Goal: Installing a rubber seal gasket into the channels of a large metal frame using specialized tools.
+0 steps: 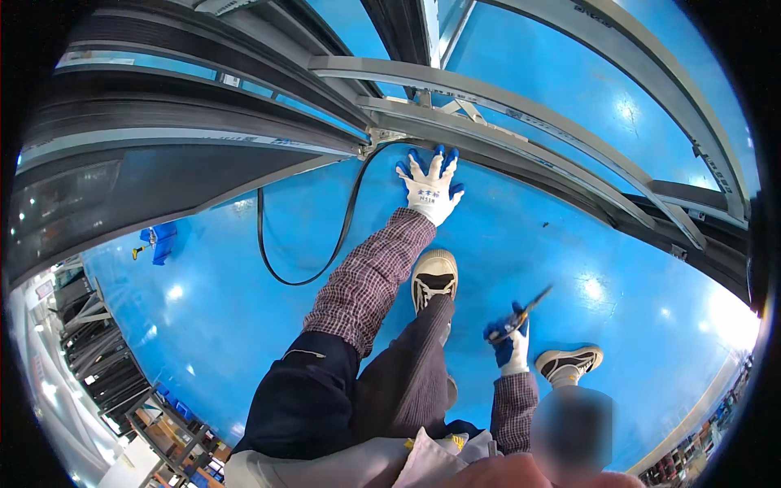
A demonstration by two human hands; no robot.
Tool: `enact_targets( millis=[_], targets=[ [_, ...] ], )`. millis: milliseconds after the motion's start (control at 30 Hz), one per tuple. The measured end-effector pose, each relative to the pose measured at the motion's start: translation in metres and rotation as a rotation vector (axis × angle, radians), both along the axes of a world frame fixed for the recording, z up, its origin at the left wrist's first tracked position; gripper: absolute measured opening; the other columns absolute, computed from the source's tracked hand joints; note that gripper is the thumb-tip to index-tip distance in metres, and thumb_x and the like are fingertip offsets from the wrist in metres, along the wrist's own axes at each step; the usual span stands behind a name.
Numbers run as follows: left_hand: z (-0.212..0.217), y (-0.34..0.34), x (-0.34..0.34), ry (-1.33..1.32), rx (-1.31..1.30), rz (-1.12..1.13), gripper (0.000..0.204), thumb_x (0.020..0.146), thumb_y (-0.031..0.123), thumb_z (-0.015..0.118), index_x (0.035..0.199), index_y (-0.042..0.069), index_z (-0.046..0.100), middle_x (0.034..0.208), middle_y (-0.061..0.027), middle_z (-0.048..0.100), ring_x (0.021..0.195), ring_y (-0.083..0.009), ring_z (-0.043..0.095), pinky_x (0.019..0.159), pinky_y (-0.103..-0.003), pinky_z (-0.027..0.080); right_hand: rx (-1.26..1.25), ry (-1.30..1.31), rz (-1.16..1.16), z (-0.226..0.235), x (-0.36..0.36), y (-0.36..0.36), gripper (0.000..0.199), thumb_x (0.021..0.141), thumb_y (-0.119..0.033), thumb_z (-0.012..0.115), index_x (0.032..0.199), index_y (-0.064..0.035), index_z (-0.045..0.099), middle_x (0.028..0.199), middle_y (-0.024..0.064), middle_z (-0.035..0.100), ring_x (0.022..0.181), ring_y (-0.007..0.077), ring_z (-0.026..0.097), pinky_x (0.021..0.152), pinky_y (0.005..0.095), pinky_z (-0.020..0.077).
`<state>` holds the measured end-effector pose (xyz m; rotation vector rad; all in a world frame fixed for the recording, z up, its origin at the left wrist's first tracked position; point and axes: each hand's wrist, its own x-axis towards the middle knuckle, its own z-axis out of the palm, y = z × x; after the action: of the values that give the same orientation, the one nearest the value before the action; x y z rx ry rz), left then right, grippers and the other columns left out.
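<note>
My left hand (431, 191), in a white glove with blue-coated fingers, reaches forward with its fingers spread. Its fingertips are at the lower edge of the metal frame (488, 159), beside the end of a thin black strip (348, 220). From there the strip runs left and hangs in a loop over the blue floor. Lower right, my gloved right hand (511, 346) is closed around a hand tool with a thin, dark blade (534, 301) pointing up and right. The fingers hide most of its handle, so its exact kind is unclear.
Long grey rails (521, 114) curve across the front and right. Dark panels (146, 175) stand at the left. A blue object with a yellow-handled tool (159, 242) lies on the blue floor (220, 317). My shoes (434, 272) stand between and beside my hands. Racks (89, 342) line the far left.
</note>
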<state>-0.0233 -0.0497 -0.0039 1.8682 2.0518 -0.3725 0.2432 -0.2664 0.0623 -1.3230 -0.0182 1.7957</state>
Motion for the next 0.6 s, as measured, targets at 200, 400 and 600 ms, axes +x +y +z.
enact_targets(
  millis=[200, 400, 600],
  targets=[
    [-0.01, 0.003, -0.008, 0.002, -0.027, 0.029, 0.075, 0.086, 0.058, 0.05, 0.149, 0.033, 0.018, 0.154, -0.0022, 0.019, 0.136, -0.0537, 0.015, 0.101, -0.076, 0.011, 0.138, 0.16, 0.447, 0.075, -0.123, 0.153, 0.048, 0.088, -0.014, 0.057, 0.132, -0.0033, 0.038, 0.079, 0.0084, 0.053, 0.058, 0.0147, 0.053, 0.055, 0.0275, 0.0485],
    [-0.026, -0.003, -0.008, -0.051, 0.044, 0.054, 0.076, 0.085, 0.061, 0.05, 0.149, 0.032, 0.021, 0.157, -0.0002, 0.013, 0.138, -0.0528, 0.009, 0.102, -0.076, 0.004, -0.025, 0.029, 0.693, 0.017, -0.204, 0.196, 0.064, 0.092, -0.049, 0.048, 0.141, -0.0092, 0.036, 0.112, 0.0137, 0.048, 0.092, 0.0215, 0.052, 0.081, 0.0421, 0.0466],
    [-0.048, 0.016, 0.023, -0.218, -0.255, 0.168, 0.074, 0.083, 0.063, 0.052, 0.147, 0.035, 0.027, 0.157, 0.0024, 0.015, 0.138, -0.0521, 0.007, 0.103, -0.075, -0.001, 0.351, -1.305, 0.948, -0.074, -0.236, 0.214, 0.08, 0.089, -0.066, 0.039, 0.149, -0.0158, 0.025, 0.157, 0.014, 0.003, 0.144, 0.0294, 0.012, 0.111, 0.062, 0.0093]
  ],
)
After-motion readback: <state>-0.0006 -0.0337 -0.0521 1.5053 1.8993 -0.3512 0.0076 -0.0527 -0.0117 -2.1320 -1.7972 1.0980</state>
